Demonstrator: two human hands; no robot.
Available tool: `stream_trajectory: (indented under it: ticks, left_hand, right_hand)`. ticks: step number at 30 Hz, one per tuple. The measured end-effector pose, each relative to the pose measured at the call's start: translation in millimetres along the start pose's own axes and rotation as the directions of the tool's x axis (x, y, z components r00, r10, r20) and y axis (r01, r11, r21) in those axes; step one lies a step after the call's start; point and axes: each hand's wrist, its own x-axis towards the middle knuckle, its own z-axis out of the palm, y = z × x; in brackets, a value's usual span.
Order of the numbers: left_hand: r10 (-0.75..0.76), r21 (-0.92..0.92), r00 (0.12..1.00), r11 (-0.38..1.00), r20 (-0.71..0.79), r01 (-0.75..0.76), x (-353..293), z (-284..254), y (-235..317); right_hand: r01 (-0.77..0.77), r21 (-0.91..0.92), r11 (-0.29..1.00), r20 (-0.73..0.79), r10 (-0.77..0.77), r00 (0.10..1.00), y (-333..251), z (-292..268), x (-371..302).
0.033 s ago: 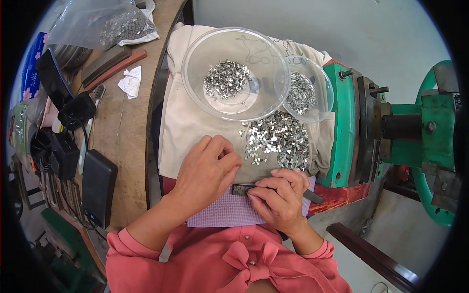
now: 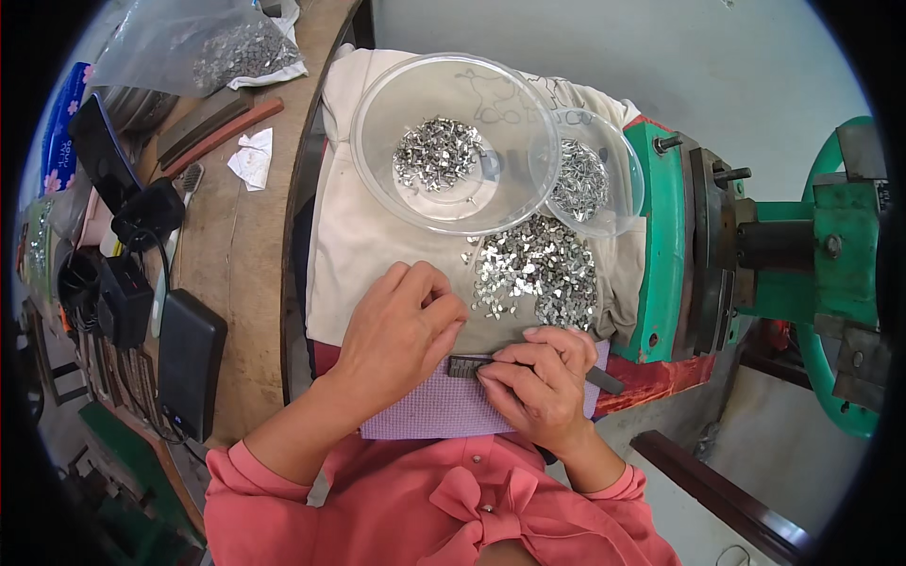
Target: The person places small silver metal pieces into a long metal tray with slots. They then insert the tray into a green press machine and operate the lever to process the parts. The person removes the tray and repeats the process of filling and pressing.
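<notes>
My right hand [image 2: 547, 385] grips a dark metal bar-shaped holder. Its ridged, slotted end [image 2: 464, 366] sticks out past my thumb, and a flat dark handle [image 2: 605, 380] shows on the other side of the hand. The holder lies over a purple checked cloth [image 2: 425, 406]. My left hand [image 2: 401, 325] is closed just left of and above the slotted end, thumb and fingers drawn together; whatever they pinch is hidden. Beyond my hands, a loose pile of small shiny metal pieces [image 2: 533, 269] is spread on a beige cloth [image 2: 354, 245].
Behind the pile stand a large clear plastic bowl [image 2: 377, 193] and a smaller clear bowl [image 2: 628, 174], both with small metal parts. A green machine [image 2: 656, 245] borders the right side. On the left, a wooden table [image 2: 250, 245] carries a black box [image 2: 191, 363], a brush [image 2: 192, 179] and a plastic bag [image 2: 156, 47].
</notes>
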Motion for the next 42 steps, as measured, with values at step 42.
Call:
stream_trajectory:
  ticks: [42]
  left_hand:
    - [0.087, -0.061, 0.995, 0.995, 0.040, -0.084, -33, -3, 11]
  right_hand:
    - [-0.032, 0.036, 0.999, 0.059, 0.030, 0.998, 3, -12, 22]
